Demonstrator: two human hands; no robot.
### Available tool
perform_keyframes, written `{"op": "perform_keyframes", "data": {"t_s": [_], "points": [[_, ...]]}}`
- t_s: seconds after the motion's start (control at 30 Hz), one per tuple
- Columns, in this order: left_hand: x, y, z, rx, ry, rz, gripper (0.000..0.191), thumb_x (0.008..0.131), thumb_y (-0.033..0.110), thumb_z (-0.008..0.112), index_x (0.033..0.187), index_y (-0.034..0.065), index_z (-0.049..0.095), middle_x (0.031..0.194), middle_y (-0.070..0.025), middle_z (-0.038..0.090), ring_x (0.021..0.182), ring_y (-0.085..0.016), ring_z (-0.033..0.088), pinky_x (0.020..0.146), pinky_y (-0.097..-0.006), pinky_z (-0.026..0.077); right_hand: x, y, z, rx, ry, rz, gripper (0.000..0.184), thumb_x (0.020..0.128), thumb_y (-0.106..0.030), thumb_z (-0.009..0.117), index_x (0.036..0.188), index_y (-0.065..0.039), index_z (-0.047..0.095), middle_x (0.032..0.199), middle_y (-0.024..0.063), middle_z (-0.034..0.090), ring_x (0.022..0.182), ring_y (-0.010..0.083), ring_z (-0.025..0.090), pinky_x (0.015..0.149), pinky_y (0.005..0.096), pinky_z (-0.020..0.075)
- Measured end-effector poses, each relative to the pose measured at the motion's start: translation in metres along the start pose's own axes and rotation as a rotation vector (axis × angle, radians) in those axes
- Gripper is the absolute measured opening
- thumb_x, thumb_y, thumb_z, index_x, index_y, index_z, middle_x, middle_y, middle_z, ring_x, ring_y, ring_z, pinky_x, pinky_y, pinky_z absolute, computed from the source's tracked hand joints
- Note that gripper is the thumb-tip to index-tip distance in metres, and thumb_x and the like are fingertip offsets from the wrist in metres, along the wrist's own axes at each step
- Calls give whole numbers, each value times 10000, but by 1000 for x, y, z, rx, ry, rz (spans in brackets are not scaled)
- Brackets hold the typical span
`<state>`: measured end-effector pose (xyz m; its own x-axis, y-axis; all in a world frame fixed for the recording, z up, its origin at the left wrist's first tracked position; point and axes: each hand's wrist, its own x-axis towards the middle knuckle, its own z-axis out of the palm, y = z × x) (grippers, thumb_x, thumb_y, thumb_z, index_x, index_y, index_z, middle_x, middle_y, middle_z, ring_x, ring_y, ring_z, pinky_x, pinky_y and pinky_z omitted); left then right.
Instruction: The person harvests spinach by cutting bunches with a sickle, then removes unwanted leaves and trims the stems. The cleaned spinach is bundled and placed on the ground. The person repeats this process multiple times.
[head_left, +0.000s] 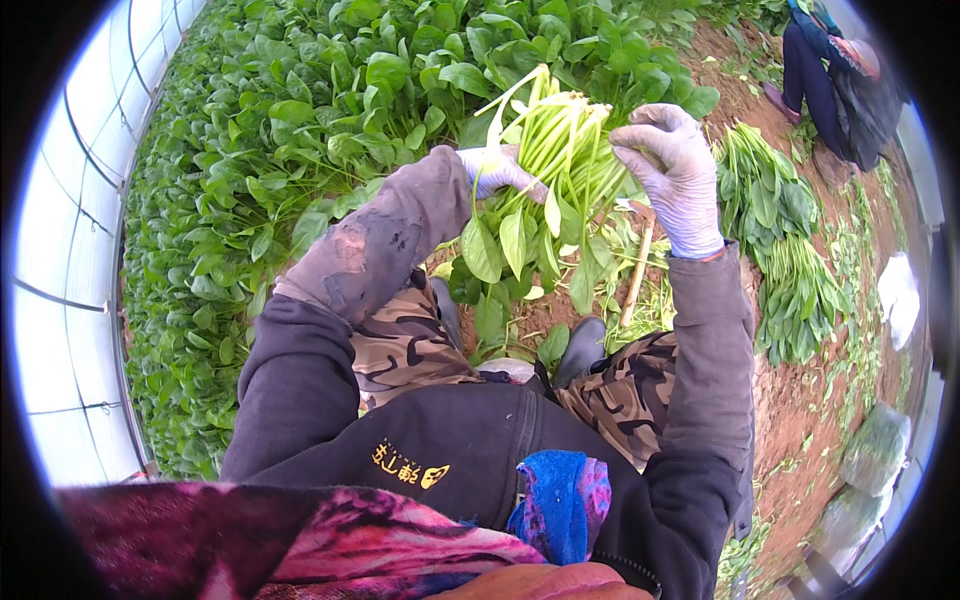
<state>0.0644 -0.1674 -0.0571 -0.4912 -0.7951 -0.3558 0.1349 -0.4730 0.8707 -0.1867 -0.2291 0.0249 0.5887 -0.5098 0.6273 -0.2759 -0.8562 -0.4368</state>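
In the head view my gloved left hand (502, 174) grips a bunch of cut spinach (574, 146), its pale stem ends up and its leaves hanging down. Just right of the stems is my gloved right hand (667, 161), raised, with thumb and fingertips close together; whether anything thin is between them I cannot tell. Below it a tool with a wooden handle (637, 274) stands or lies at a slant near my boot, a small blade partly seen at its upper end. Piles of cut spinach (799, 300) lie on the soil to the right.
Dense growing spinach (247, 225) covers the ground ahead and left, beside the greenhouse's plastic wall (67, 247). A crouching person (840, 97) is at the upper right. Filled clear plastic bags (877, 450) and a white bag (898, 300) lie along the right edge. Loose leaves litter the soil.
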Motion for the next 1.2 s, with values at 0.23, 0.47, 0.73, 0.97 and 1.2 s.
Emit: {"op": "perform_keyframes", "data": {"t_s": [0.23, 0.47, 0.73, 0.97, 1.2], "points": [[5, -6, -8, 171, 22, 11, 674, 706, 38, 812, 1327, 43, 552, 1189, -85, 668, 1048, -175, 625, 936, -335, 490, -3, 9, -7, -72, 128, -18, 128, 786, -69, 730, 893, -67, 660, 997, 104, 641, 950, 278, 620, 837, 368, 494], [23, -16, -9, 469, 8, 209, 655, 758, 85, 807, 1351, 62, 529, 1277, -63, 624, 1137, -143, 575, 1006, -321, 455, 0, 3, -29, -100, 201, 110, 321, 793, -113, 767, 1106, -95, 698, 1147, 110, 640, 1075, 261, 613, 937, 374, 474], [33, -25, 9, 932, 233, 187, 528, 722, 201, 752, 1217, 78, 615, 1072, -128, 689, 988, -251, 640, 888, -368, 494, -14, -1, 28, 371, 27, 433, 336, 810, -88, 774, 1123, -5, 685, 789, -8, 599, 675, 74, 524, 636, 221, 472], [19, -7, 12, 1253, 348, 26, 568, 741, 260, 700, 1259, 71, 567, 991, -190, 677, 898, -336, 664, 770, -399, 528, -20, 9, -5, 358, -54, 490, 184, 876, 5, 677, 1056, -7, 712, 957, 27, 713, 790, 76, 625, 741, 218, 500], [13, -1, 35, 1500, 510, 175, 379, 769, 236, 657, 1111, 73, 647, 933, -196, 684, 884, -368, 666, 788, -448, 538, -21, 16, -14, 384, -111, 621, 244, 838, -217, 764, 965, -13, 728, 800, 36, 678, 709, 79, 583, 675, 230, 474]]}}
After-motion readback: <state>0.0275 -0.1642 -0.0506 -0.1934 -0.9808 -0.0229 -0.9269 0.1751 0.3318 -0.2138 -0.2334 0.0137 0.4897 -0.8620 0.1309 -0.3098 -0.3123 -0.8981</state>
